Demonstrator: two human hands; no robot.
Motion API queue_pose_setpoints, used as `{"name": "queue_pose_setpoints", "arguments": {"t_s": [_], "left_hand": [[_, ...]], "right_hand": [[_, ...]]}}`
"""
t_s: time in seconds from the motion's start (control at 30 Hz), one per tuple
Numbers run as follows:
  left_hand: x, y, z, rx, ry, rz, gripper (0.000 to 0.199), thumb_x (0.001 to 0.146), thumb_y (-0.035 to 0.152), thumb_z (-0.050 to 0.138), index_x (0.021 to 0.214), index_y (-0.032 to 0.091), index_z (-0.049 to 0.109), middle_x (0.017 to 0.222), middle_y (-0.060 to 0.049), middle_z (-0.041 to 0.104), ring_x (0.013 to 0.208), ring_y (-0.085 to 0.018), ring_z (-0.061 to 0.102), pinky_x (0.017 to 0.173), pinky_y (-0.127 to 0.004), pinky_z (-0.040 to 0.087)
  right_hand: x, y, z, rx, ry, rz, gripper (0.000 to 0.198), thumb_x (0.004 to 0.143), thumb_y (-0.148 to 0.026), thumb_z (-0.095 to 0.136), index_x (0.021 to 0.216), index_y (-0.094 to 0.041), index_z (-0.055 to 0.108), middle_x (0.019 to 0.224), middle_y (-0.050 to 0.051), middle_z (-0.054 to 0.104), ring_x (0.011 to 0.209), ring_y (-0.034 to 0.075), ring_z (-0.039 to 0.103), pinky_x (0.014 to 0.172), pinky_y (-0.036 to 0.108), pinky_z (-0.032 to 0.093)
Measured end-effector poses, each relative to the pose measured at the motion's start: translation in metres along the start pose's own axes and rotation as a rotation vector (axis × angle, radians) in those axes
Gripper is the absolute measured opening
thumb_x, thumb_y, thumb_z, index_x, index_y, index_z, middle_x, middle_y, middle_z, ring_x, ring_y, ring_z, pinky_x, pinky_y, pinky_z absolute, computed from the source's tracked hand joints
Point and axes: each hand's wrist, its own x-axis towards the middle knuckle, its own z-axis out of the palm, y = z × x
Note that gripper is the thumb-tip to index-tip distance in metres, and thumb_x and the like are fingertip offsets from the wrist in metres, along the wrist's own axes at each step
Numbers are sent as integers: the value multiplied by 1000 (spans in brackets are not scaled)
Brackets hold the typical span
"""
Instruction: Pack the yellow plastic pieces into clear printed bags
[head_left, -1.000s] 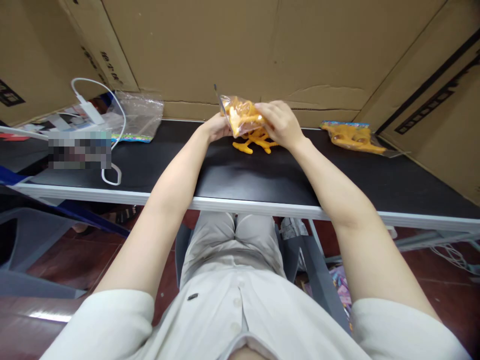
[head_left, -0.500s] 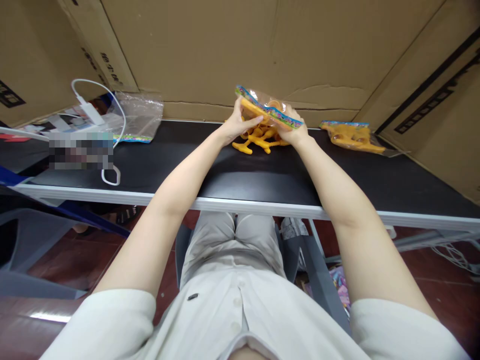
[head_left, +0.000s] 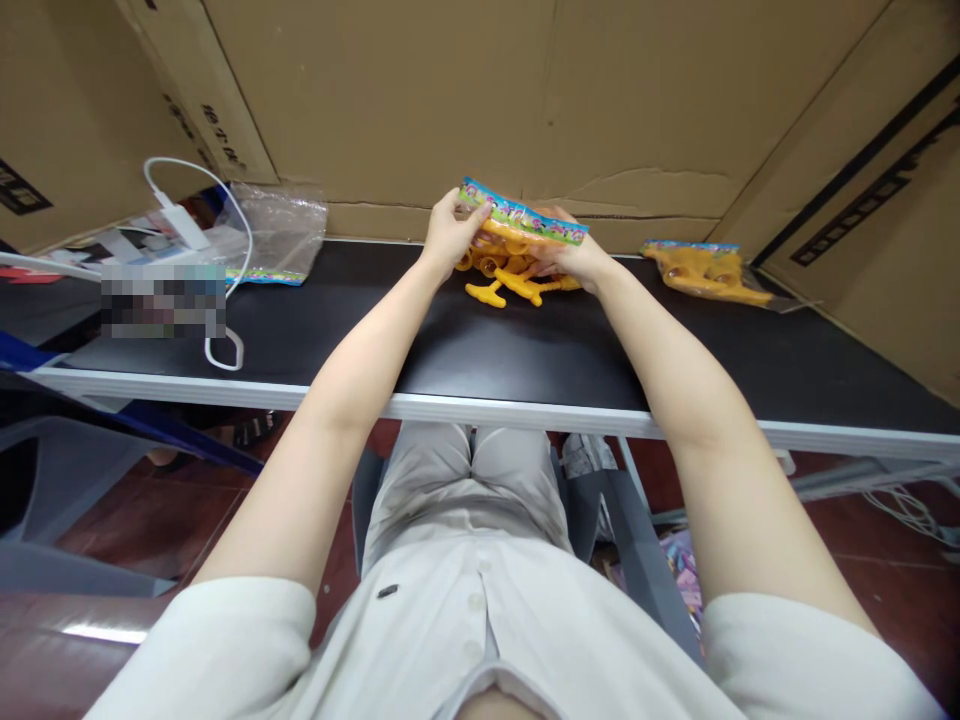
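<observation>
Between both hands is a clear plastic bag with a colourful printed header strip (head_left: 525,212), holding yellow plastic pieces. My left hand (head_left: 451,235) grips its left end, thumb on the printed strip. At the other end my right hand (head_left: 576,258) is wrapped round the bag, its fingers partly behind and under it. Below the bag, loose yellow plastic pieces (head_left: 517,286) with branching, handle-like shapes lie in a heap on the black tabletop (head_left: 517,350). The hands and bag hide the back of this heap.
Another bag of yellow pieces (head_left: 705,272) lies to the right. On the left are an empty-looking clear bag (head_left: 281,235), a white cable (head_left: 244,225) with a white plug block (head_left: 184,227), and a blurred-out patch. Cardboard walls (head_left: 450,100) enclose the table's back and sides.
The bag has shifted slightly left and its printed strip now faces me more. My left hand has moved left, and my right hand has turned and slid left along the bag's end.
</observation>
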Motion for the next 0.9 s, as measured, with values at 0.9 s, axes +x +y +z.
{"name": "queue_pose_setpoints", "arguments": {"t_s": [0.9], "left_hand": [[45, -75, -31, 40, 63, 7, 28, 94, 36, 84, 82, 20, 65, 59, 1, 61, 67, -21, 76, 83, -39, 69]], "right_hand": [[13, 10, 19, -467, 6, -613, 73, 106, -72, 45, 153, -20, 66, 163, 15, 58, 151, 38, 56, 131, 61, 40]]}}
